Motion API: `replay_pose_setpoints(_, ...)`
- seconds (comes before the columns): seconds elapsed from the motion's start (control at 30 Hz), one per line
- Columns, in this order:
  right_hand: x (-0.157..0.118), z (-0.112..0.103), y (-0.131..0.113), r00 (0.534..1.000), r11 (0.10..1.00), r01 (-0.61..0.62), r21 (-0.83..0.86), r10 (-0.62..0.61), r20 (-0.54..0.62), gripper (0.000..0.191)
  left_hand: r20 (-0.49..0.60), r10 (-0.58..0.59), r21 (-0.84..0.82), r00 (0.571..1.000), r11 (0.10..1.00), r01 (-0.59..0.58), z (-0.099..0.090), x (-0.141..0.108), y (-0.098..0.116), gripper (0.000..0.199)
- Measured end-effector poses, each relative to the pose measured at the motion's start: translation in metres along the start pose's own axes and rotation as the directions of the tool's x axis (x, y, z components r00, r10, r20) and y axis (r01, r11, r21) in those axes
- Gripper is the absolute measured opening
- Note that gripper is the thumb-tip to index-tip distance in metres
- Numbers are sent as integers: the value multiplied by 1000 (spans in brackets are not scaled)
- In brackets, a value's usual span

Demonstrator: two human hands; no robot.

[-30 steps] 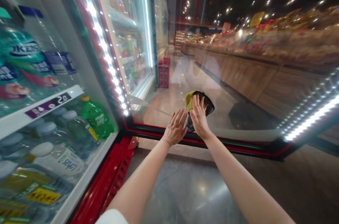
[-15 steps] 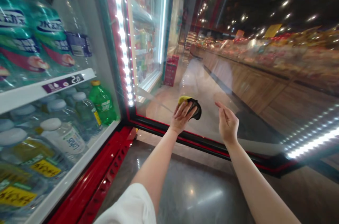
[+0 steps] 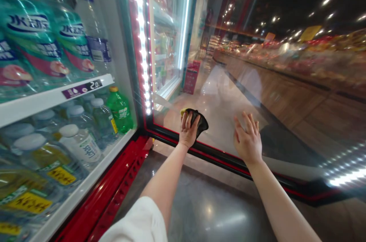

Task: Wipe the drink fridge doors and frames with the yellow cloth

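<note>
A black-and-yellow cloth (image 3: 201, 123) sits under the fingers of a person's left hand (image 3: 188, 129) at the glass pane (image 3: 220, 114) of an open cooler door, its black part fanning out to the right of the fingertips and a yellow edge showing just above them. The fingers of that hand are bent over the cloth, gripping it at the glass. The right hand (image 3: 248, 139) is raised well apart to the right, fingers loosely open and pointing up, holding nothing; whether it touches the pane cannot be told. Bare glass spans the gap between the two hands and continues above both sets of fingertips. Just below the left fingers runs the door's black bottom frame (image 3: 219, 157) with its red trim, the nearest edge, slanting down to the right beneath the right hand. To the left of the left fingers, a bright light strip (image 3: 142, 43) lines the door's upright side. Farther left, a green bottle (image 3: 120, 111) with an orange cap stands at the end of a shelf row beside white-capped bottles (image 3: 81, 120), below a white shelf edge (image 3: 34, 100) bearing a price tag (image 3: 82, 88) and large teal bottles (image 3: 31, 36). A red ledge (image 3: 105, 192) lies below and left of the left fingers, and gray floor (image 3: 206, 204) stretches between the forearms. Through the glass, beyond the fingertips, appear a red box (image 3: 191, 78) and a long wood-sided counter (image 3: 277, 93) piled with blurred goods.
</note>
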State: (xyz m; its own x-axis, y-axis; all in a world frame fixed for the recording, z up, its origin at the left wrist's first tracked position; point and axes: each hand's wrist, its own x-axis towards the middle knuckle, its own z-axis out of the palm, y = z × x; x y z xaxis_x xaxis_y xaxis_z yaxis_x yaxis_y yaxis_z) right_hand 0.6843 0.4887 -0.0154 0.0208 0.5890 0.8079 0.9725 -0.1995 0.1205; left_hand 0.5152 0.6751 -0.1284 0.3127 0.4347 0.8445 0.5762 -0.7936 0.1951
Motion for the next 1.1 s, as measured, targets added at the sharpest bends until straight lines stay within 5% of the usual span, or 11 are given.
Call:
replay_pose_setpoints(0.13,-3,7,1,1000,1000,0,28,0,28,67,140,21,-26,990,1000,-18,8,-31,6,62)
replay_pose_setpoints(0.27,-7,16,6,1000,1000,25,12,-25,11,76,132,133,-78,982,989,-124,4,-5,-4,47)
replay_pose_setpoints(0.33,-8,21,7,999,999,33,1,-33,-11,76,86,71,-95,994,993,-63,-4,15,-17,46)
replay_pose_setpoints(0.4,-9,25,6,998,999,32,2,-32,-53,74,7,-138,-105,990,985,138,-11,23,-27,49)
replay_pose_setpoints(0.5,-9,28,4,994,1000,27,7,-26,-104,71,-106,-530,-148,841,845,514,-9,10,-24,57)
replay_pose_setpoints(0.57,-10,29,3,993,1000,28,1,-28,-112,70,-121,-662,-184,740,747,639,-3,-1,-12,61)
replay_pose_setpoints(0.6,-10,29,4,993,999,32,-5,-32,-114,69,-116,-675,-198,729,735,649,1,-3,-6,62)
replay_pose_setpoints(0.73,-12,29,7,990,998,63,-31,-67,-125,67,-128,-525,-243,842,839,486,-1,19,-2,61)
replay_pose_setpoints(0.83,-13,30,9,990,997,66,-46,-71,-124,66,-169,-510,-246,843,850,465,-13,39,-20,57)
replay_pose_setpoints(0.9,-13,31,9,988,996,63,-56,-71,-140,63,-191,-609,-246,770,789,563,-17,39,-31,56)
replay_pose_setpoints(1.1,-12,30,7,984,994,72,-77,-84,-159,61,-179,-872,-267,455,488,831,-6,20,-23,58)
